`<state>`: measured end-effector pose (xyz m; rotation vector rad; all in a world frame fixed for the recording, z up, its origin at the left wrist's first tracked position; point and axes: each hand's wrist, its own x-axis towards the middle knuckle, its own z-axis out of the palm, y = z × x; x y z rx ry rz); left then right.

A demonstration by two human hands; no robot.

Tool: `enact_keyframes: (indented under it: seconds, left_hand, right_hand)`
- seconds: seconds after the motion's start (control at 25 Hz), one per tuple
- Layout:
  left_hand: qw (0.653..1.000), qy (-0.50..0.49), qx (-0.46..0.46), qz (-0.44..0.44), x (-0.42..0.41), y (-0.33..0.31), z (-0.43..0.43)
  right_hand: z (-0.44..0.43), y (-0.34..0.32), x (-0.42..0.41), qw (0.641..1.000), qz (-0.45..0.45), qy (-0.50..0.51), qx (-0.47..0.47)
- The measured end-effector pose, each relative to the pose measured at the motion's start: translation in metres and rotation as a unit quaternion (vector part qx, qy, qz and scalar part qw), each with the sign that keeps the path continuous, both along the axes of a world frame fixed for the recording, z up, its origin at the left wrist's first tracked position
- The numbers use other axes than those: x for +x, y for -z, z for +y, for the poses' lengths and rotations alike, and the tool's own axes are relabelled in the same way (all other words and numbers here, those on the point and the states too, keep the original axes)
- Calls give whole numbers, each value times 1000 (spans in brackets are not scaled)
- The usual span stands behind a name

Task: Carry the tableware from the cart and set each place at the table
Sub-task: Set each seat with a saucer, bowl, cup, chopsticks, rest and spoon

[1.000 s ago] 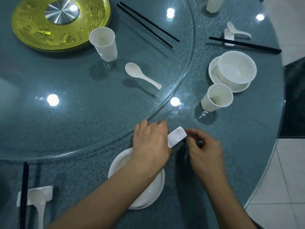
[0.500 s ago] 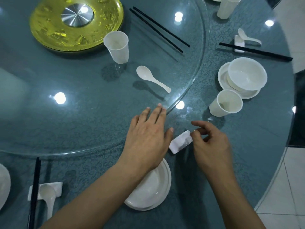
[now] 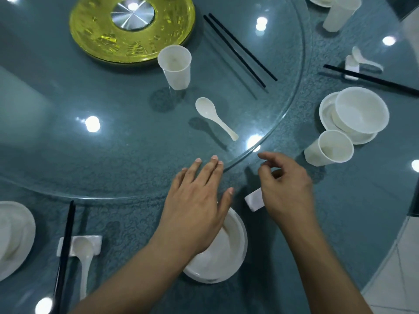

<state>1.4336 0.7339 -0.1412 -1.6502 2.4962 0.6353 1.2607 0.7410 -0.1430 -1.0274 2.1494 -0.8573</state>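
A small white chopstick rest (image 3: 254,199) lies on the teal table, just right of a white saucer (image 3: 223,250) near the front edge. My right hand (image 3: 285,189) hovers over the rest with loosely curled fingers and holds nothing. My left hand (image 3: 197,200) is spread flat above the saucer, fingertips at the rim of the glass turntable (image 3: 292,114). On the turntable lie a white spoon (image 3: 215,116), a white cup (image 3: 175,66) and a pair of black chopsticks (image 3: 240,47).
A set place at right has a bowl on a saucer (image 3: 360,114), a cup (image 3: 331,150), chopsticks (image 3: 371,80) and a spoon on a rest (image 3: 353,63). At left another place shows chopsticks (image 3: 64,252), spoon (image 3: 84,257) and plate (image 3: 13,234). A gold disc (image 3: 131,28) marks the centre.
Both hands have let go of the chopstick rest, which now lies on the table. My left hand stretched forward toward the turntable, and my right hand lifted off the rest.
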Motion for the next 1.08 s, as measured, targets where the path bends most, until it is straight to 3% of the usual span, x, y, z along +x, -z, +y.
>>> enact_keyframes:
  seconds: [0.48,1.08]
  left_hand:
    - [991,-115,-28,-58,52,2,29]
    - [973,-220,-16,-68,110,2,41]
  right_hand:
    - [-11,1,27,998,7,-52,-17]
    - [-48,-1,57,997,34,-63,-11]
